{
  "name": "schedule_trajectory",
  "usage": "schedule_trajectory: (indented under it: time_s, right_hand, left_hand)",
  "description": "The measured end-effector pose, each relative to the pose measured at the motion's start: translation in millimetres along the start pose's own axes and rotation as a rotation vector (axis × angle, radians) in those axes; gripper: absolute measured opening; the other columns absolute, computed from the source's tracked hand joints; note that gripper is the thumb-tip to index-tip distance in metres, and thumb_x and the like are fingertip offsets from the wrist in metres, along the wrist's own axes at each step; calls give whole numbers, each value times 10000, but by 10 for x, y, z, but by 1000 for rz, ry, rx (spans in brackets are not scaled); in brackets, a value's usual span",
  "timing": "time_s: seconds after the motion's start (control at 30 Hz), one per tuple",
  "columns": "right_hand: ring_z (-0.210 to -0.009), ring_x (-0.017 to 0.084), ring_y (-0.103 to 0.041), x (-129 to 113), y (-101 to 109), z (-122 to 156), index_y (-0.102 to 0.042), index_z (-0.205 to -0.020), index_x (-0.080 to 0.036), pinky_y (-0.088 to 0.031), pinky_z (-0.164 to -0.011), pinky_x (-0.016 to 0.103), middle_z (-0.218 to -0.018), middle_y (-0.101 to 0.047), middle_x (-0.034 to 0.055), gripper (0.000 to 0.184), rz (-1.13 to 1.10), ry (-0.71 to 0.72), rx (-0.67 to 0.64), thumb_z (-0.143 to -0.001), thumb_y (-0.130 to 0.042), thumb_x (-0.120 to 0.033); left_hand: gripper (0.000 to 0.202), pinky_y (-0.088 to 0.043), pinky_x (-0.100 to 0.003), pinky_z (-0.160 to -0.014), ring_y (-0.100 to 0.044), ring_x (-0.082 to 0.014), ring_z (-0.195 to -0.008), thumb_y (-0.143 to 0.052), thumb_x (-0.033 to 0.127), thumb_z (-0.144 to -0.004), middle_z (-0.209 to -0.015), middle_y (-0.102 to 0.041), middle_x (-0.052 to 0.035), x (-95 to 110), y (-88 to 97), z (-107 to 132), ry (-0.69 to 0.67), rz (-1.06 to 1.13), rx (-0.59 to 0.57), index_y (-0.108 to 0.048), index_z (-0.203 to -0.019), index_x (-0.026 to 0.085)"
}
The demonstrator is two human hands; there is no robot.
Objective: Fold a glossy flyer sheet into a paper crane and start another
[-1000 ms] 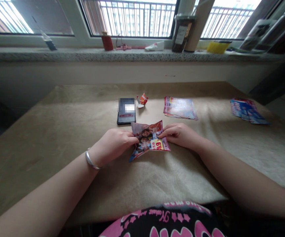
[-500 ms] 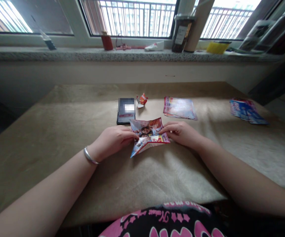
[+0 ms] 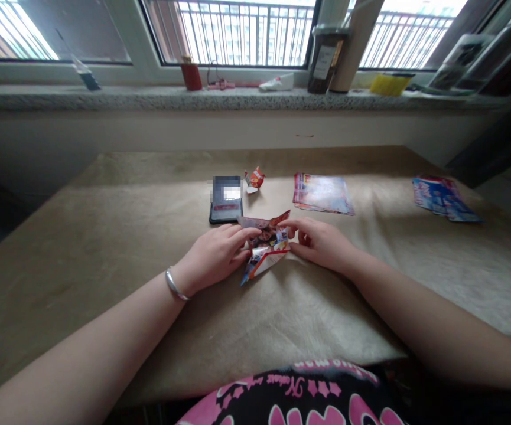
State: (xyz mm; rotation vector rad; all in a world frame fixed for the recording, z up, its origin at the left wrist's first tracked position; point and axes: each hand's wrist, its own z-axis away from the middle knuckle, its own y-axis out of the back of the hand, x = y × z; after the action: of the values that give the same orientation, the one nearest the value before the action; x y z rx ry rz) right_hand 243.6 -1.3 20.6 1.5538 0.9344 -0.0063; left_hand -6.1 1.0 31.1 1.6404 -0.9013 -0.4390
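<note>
A glossy printed paper sheet [image 3: 264, 247], folded and partly bunched, is held just above the tan table cover [image 3: 149, 236] in the middle of the view. My left hand [image 3: 214, 255], with a silver bracelet at the wrist, pinches its left side. My right hand [image 3: 318, 242] pinches its right side with thumb and fingertips. The two hands are close together, and the paper is pushed up into a narrow shape between them.
A dark phone [image 3: 226, 200] lies just beyond the paper, with a small folded paper piece [image 3: 255, 178] beside it. A stack of printed sheets [image 3: 321, 193] lies farther right, another stack [image 3: 443, 198] at the far right. The windowsill holds a red cup [image 3: 192, 75] and containers.
The hands have moved closer together. The paper, first spread fairly flat, has been folded and squeezed into a narrower, raised shape between them.
</note>
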Motion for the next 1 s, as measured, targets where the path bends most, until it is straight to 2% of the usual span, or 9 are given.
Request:
schedule_trajectory:
  time_s: [0.17,0.27,0.37,0.43,0.6,0.83,1.0]
  right_hand:
    - [-614,87,-523,27,3,-2,-488,-1268,-268,-490,-645,280,-1042,-546,59,482,-15,109,-53,-795,-576,-244]
    - [-829,155,-565,53,-3,-13,-531,-1233,-279,-503,-733,312,-1047,-544,71,453,-19,177,-33,-786,-592,-232]
    - [-1026,194,-535,74,-12,-26,-520,-1241,-287,-479,-859,352,-1125,-538,74,462,-41,203,-5,-790,-591,-221]
    - [-1049,196,-532,80,-20,-27,-499,-1257,-274,-464,-895,363,-1163,-544,74,478,-60,185,-6,-791,-587,-213]
    - [-883,165,-583,65,-36,-14,-499,-1221,-212,-504,-802,335,-1051,-606,69,459,-114,47,37,-772,-587,-184]
    - [-876,145,-556,35,-37,-13,-592,-1040,-222,-528,-652,254,-1132,-510,79,276,-226,78,37,-766,-587,-196]
    - [-865,145,-554,30,-41,-19,-639,-1008,-240,-519,-572,229,-1064,-499,72,242,-286,47,77,-772,-593,-211]
  left_hand:
    - [257,-475,-295,-749,-584,-175,-855,-498,205,-822,-947,-612,-58,2,-26,-4,23,20,37,-518,-1077,179]
    - [174,-468,-270,-713,-581,-157,-794,-506,195,-810,-884,-603,-41,-12,-64,5,70,52,61,-513,-982,168]
    - [240,-468,-247,-681,-586,-132,-747,-528,209,-804,-885,-606,-26,-29,-97,21,112,125,105,-475,-1035,171]
    - [278,-469,-235,-677,-591,-120,-738,-537,213,-805,-881,-607,-18,-38,-107,29,116,166,122,-458,-1069,178]
    - [232,-473,-260,-749,-578,-124,-795,-526,187,-815,-960,-586,-33,-48,-97,26,71,188,68,-495,-1045,189]
    - [294,-472,-332,-849,-550,-171,-969,-518,180,-827,-1105,-554,-75,-56,-70,2,-26,240,34,-526,-1119,208]
    - [375,-454,-361,-889,-523,-194,-1040,-521,109,-784,-1157,-542,-74,-67,-51,1,-70,223,-23,-543,-1140,223]
